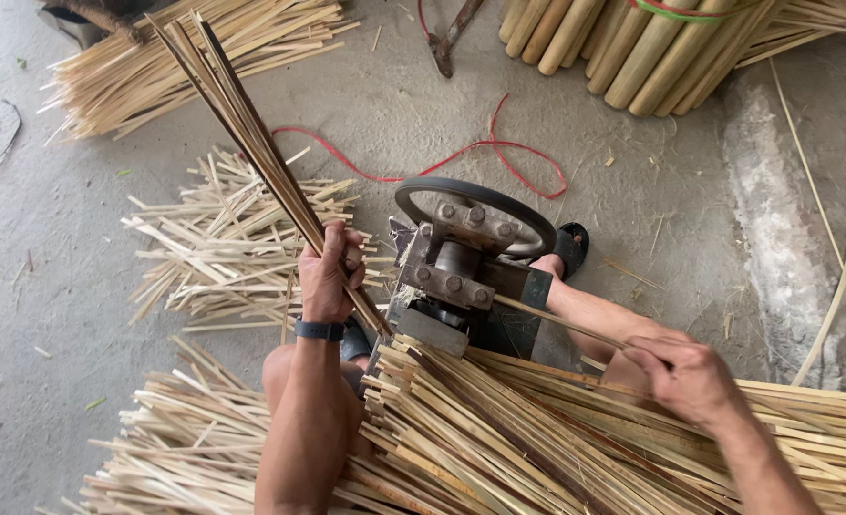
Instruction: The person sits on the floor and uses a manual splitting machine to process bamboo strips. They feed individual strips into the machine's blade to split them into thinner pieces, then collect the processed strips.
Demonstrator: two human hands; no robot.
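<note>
bamboo strips (251,133), thin, flat and dark-edged, are standing bunched in the left hand (330,272), which is curling tight around them just left of the iron machine (461,277); the bundle is slanting up and away to the left from there, its lower tips reaching down beside the machine's near corner. a dark band (319,330) is circling that wrist. the machine is sitting squat and blocky, rusty plates studded with round bolts, a dark ring-shaped wheel (475,205) arching over its far side. the right hand (687,377) is lying to the right of the machine with fingers bent and pinching a single pale strip (557,322), which is running straight into the machine's right side. just in front of the machine a thick heap of long split slats (537,429) is fanning out, straw-coloured with squared ends. left of the machine a looser pile of short pale offcuts (223,253) is lying scattered on the rough grey concrete floor (690,200). beyond the machine a red cord (499,157) is looping across the floor, and further off round smooth bamboo poles (623,48) are lying bundled together. a dark sandal (572,246) is showing just right of the wheel.
</note>
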